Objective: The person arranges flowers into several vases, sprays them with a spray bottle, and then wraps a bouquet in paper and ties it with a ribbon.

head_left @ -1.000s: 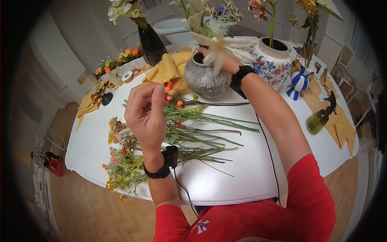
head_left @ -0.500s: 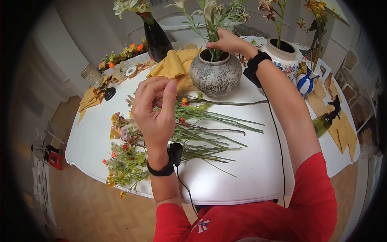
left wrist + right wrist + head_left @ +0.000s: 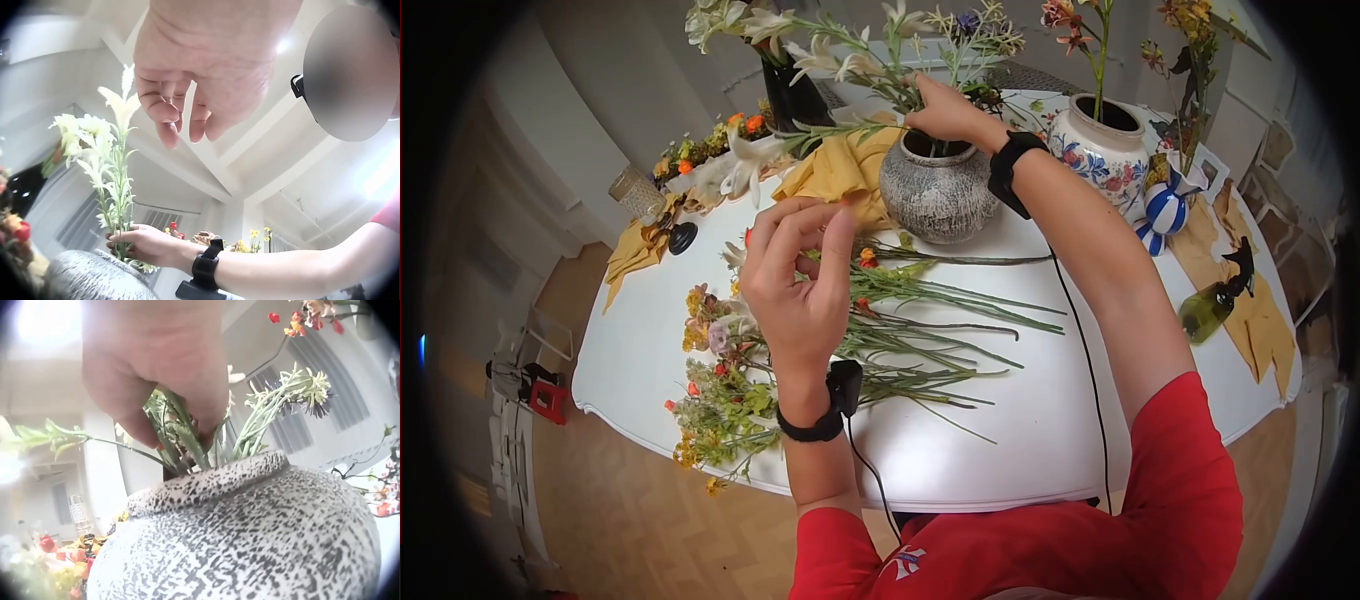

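At the mouth of a round, mottled grey vase (image 3: 940, 198) my right hand (image 3: 952, 108) grips green flower stems (image 3: 181, 434) between thumb and fingers. White lilies (image 3: 117, 125) rise from that grip, and one leafy sprig leans out to the left over the rim. Beside them in the same vase stands a spray of pale and purple blossoms (image 3: 300, 390). My left hand (image 3: 798, 285) hovers over the table with loosely bent fingers and nothing in them. Under and beside it lie flower stems (image 3: 940, 300), their orange, yellow and pink heads toward the left.
Right of the grey vase are a floral-painted white vase (image 3: 1100, 155), a blue-striped vase (image 3: 1167, 210) and a green spray bottle (image 3: 1205, 312). A black vase (image 3: 792, 95) and yellow cloth (image 3: 830, 170) stand behind left. Black cables (image 3: 1085, 350) run from the wrists across the white table (image 3: 1040, 430).
The lilies first swung upright over the vase's mouth, then spread leftward, with the right hand staying at the rim. The left hand keeps its loose pose as the view shifts slightly.
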A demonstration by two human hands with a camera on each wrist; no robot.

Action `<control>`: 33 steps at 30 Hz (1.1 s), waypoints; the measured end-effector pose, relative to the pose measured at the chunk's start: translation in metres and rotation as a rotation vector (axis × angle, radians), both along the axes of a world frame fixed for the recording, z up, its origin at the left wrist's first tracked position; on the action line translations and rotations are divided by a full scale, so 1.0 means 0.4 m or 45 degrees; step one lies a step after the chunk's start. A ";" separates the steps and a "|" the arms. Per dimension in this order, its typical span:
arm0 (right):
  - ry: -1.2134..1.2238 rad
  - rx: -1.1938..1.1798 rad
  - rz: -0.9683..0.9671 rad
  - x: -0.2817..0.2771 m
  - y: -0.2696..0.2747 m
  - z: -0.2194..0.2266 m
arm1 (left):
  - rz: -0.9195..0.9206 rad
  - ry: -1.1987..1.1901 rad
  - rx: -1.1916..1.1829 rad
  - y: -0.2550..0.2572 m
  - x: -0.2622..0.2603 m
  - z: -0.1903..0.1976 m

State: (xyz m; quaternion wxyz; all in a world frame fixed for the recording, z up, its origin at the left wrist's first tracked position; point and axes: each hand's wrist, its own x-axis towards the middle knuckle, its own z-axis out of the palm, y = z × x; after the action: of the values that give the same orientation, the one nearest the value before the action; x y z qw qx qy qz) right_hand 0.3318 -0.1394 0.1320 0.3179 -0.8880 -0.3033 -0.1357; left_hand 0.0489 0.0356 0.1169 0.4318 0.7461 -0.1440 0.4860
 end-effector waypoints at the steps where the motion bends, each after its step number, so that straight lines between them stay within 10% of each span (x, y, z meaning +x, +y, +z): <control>1: -0.087 0.017 -0.021 -0.001 0.006 -0.014 | 0.004 0.006 0.001 -0.001 -0.001 0.002; 33: -0.105 0.017 0.185 -0.073 0.006 -0.044 | 0.028 -0.005 0.028 0.000 -0.024 0.021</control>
State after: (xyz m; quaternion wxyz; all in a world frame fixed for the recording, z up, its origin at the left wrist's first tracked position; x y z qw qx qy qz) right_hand 0.3024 -0.1369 0.1142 0.3199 -0.8552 -0.3789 -0.1508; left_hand 0.0392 0.0356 0.1252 0.4178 0.7515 -0.1419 0.4905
